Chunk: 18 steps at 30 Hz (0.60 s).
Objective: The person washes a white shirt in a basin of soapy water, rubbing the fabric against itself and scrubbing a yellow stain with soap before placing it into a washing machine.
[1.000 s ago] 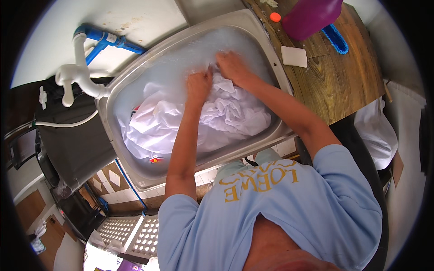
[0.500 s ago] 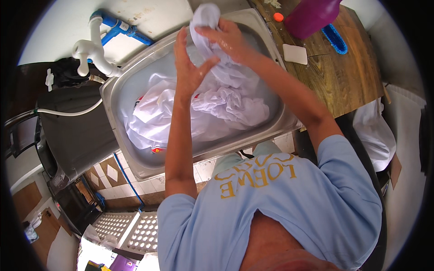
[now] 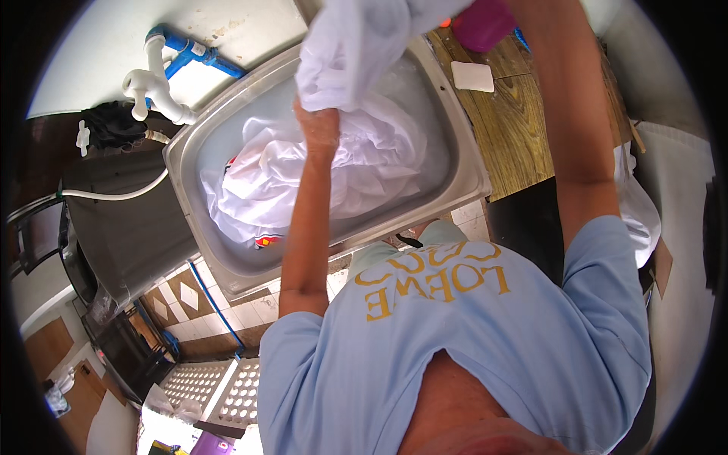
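Observation:
My left hand (image 3: pixel 319 130) is closed round a white wet cloth (image 3: pixel 353 53) above the sink, and its folds hide part of the fingers. The cloth rises and stretches toward the upper right, leaving the picture at the top edge. My right forearm (image 3: pixel 565 91) reaches up along the right side, and the hand itself is beyond the top of the picture. Below lies a heap of white fabric (image 3: pixel 265 186) with small red and yellow patches, soaking in cloudy water in the metal sink (image 3: pixel 227 282).
A white tap (image 3: pixel 152 87) on blue pipe stands left of the sink. On the wooden counter (image 3: pixel 523 129) at right are a white square block (image 3: pixel 472 76) and a purple container (image 3: pixel 481 24). A white hose (image 3: pixel 117 196) crosses a dark surface at left.
My right hand has swung up and right, out of view, and the white cloth is now stretched out. My left hand has gone from spread fingers to closed round the cloth.

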Each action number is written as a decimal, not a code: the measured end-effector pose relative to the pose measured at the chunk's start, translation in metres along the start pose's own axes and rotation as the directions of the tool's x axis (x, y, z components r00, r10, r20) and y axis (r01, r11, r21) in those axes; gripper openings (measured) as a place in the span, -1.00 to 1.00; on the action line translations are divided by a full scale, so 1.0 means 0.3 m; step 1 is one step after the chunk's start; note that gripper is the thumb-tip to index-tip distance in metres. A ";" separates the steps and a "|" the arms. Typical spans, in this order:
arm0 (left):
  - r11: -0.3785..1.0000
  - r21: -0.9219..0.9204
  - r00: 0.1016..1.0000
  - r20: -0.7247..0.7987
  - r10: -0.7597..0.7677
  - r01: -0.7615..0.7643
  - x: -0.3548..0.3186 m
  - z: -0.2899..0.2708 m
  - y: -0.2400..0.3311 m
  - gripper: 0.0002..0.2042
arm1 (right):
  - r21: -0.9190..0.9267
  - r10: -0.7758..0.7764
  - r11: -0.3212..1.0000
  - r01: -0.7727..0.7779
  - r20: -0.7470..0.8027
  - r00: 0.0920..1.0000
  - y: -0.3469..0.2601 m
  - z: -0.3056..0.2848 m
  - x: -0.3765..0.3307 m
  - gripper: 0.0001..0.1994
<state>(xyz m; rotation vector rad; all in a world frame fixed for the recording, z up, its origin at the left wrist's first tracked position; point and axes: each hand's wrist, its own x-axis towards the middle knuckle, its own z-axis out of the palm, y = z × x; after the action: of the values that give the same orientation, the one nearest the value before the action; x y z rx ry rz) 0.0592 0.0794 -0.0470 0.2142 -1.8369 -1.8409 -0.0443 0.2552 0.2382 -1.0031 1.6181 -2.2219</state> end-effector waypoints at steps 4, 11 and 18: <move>0.991 -0.131 0.992 0.125 -0.001 0.018 0.099 0.010 0.185 -0.66 | -0.208 0.349 0.904 -0.374 -0.145 0.926 0.400 -0.161 -0.209 -0.74; 0.922 -0.059 0.899 0.205 0.387 -0.384 0.198 0.085 0.479 -0.80 | -0.591 0.304 0.791 -0.160 0.152 0.940 0.645 -0.190 -0.320 -0.30; 0.975 0.007 0.950 0.224 0.216 -0.223 0.158 0.052 0.363 -0.70 | -0.659 -0.022 0.744 0.108 0.137 0.990 0.521 -0.014 -0.308 -0.04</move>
<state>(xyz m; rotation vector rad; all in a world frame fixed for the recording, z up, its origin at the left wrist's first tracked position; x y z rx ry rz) 0.0391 0.0778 0.0710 -0.1870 -1.9509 -1.7369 -0.0114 0.2497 0.0597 -1.3335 2.4179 -1.5575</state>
